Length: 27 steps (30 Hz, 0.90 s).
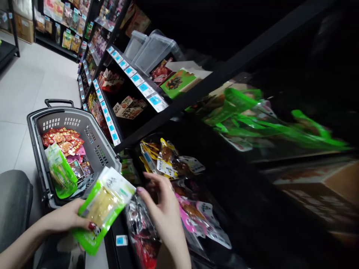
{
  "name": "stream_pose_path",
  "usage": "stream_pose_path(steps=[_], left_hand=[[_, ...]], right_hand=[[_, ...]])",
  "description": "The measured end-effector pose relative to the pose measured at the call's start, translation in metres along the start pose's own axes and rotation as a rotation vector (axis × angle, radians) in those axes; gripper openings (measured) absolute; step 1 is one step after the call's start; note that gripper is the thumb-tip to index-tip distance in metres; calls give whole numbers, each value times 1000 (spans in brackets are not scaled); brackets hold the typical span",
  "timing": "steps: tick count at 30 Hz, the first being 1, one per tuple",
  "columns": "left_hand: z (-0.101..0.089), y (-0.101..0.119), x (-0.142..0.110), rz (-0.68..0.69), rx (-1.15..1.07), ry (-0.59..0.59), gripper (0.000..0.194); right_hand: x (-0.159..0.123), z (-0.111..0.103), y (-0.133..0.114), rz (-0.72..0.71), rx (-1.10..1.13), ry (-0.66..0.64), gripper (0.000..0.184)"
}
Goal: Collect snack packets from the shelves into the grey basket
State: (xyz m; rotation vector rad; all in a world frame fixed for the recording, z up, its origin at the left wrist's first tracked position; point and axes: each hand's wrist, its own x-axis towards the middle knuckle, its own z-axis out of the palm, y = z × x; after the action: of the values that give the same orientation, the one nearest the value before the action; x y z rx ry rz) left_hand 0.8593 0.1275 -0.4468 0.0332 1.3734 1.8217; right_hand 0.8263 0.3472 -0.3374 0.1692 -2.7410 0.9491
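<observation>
My left hand (pixel 71 218) is closed on a green and white snack packet (pixel 102 203), its thumb across the lower front. Yellowish food shows through the packet's clear window. Close to the packet's upper right corner is my right hand (pixel 162 209), fingers bent and apart with nothing in them; whether its thumb touches that corner I cannot tell. Behind the packet stands a grey shopping basket (pixel 105 149) with a black handle. Inside it lie similar green packets (pixel 60 172), red packets (pixel 63 138) and some pink and dark ones.
Black shelving (pixel 196 102) runs along the right. Yellow packets (pixel 166 158), pink packets (pixel 196 215) and red packets (pixel 146 252) lie on the low shelf by my right hand. Blurred green packets (pixel 246 116) sit higher up. Pale floor tiles (pixel 47 82) extend at the left.
</observation>
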Motion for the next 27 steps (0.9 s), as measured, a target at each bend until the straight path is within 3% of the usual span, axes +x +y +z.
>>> stream_pose_path(steps=[2, 5, 6, 9, 12, 20, 27], left_hand=[[-6, -1, -4, -11, -205, 74, 54], [-13, 3, -5, 67, -272, 181, 59], [-15, 5, -4, 109, -256, 212, 58], [-20, 9, 1, 227, -216, 253, 53], [-21, 8, 5, 316, -187, 242, 49], [-24, 4, 5, 390, -83, 258, 46], [-26, -4, 8, 423, 179, 650, 74]], right_hand=[[-12, 19, 9, 170, 215, -1, 29], [-36, 62, 4, 274, 507, -287, 35], [-43, 76, -1, 292, 576, -319, 35], [-52, 105, -15, 348, 605, -198, 31], [-48, 113, -20, 358, 526, -83, 31], [-42, 116, -17, 360, 518, -72, 28], [-41, 126, -18, 325, 621, -75, 24]])
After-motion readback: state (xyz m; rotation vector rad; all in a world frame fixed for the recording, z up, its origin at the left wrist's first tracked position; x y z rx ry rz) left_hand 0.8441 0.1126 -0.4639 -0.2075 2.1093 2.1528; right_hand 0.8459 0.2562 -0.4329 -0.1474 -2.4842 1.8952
